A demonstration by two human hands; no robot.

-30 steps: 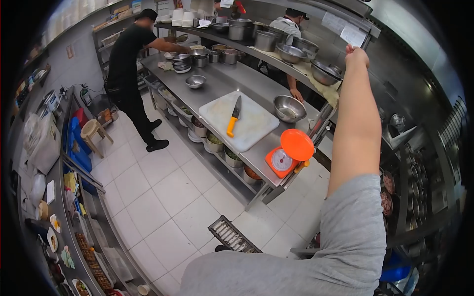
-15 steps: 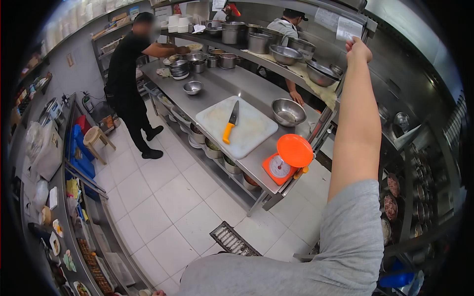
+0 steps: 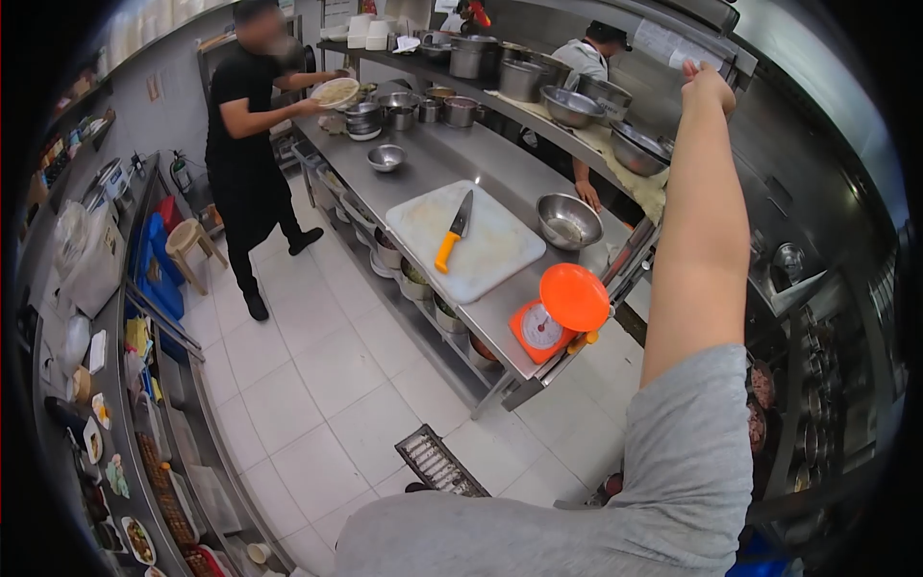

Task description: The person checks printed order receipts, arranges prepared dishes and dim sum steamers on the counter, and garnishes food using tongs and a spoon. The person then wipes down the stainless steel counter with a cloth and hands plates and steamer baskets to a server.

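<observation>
My right hand (image 3: 709, 87) is raised high on the right at the end of a stretched arm, its fingers closed at the lower edge of a paper slip (image 3: 681, 50). The slip lies against the metal rail above the shelf, beside another paper (image 3: 654, 38); the fingertips partly hide the contact. My left hand is out of view. Below my arm, on the steel worktable (image 3: 452, 165), are an orange kitchen scale (image 3: 541, 329) with a round orange pan, a steel bowl (image 3: 569, 221), and a white cutting board (image 3: 500, 252) with a yellow-handled knife (image 3: 455, 234) on it.
A person in black (image 3: 252, 120) holds a pale round dish (image 3: 336, 93) at the table's far end. Another person (image 3: 588, 60) works behind the shelf of pots. A floor drain grate (image 3: 440, 462) lies below me; a wooden stool (image 3: 195, 252) stands left, near a side counter.
The slip now sits flatter against the rail, with my right hand just under it. The person in black has lifted the round dish and turned. My view has shifted slightly.
</observation>
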